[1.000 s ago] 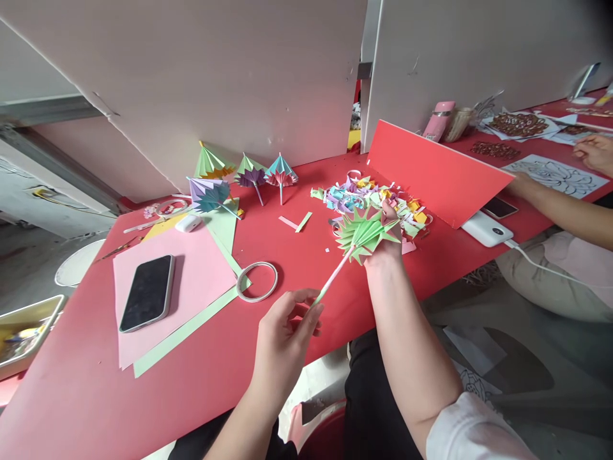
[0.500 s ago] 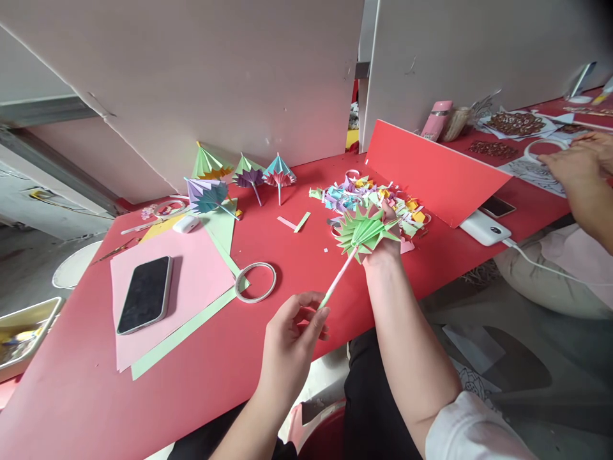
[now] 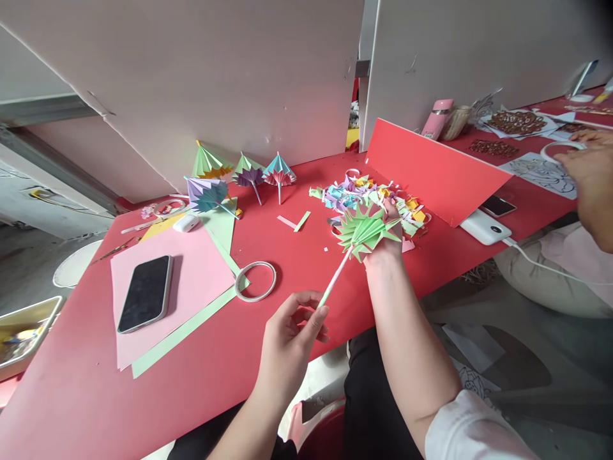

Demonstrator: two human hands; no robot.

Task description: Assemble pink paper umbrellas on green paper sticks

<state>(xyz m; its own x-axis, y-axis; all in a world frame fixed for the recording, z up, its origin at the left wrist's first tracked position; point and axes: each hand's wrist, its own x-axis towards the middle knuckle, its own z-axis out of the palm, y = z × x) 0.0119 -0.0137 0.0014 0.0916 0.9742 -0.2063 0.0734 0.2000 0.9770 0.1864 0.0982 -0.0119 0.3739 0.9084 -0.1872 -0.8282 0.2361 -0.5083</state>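
Indoors, left hand [image 3: 291, 324] and right hand [image 3: 389, 248] hold a paper umbrella [image 3: 363, 231] over a red table [image 3: 297, 271] beside panels [image 3: 225, 76].

On the flat red table [image 3: 297, 262], a black rectangular phone [image 3: 145, 294] lies on pink paper sheets [image 3: 196, 275] — a round white tape roll [image 3: 253, 298] at their right corner. Behind: four pleated multicoloured paper umbrellas [image 3: 249, 176]. Farther right — a multicoloured paper-scrap heap [image 3: 342, 197], left of a red rectangular board [image 3: 431, 172], behind the pleated green paper umbrella [image 3: 364, 230].
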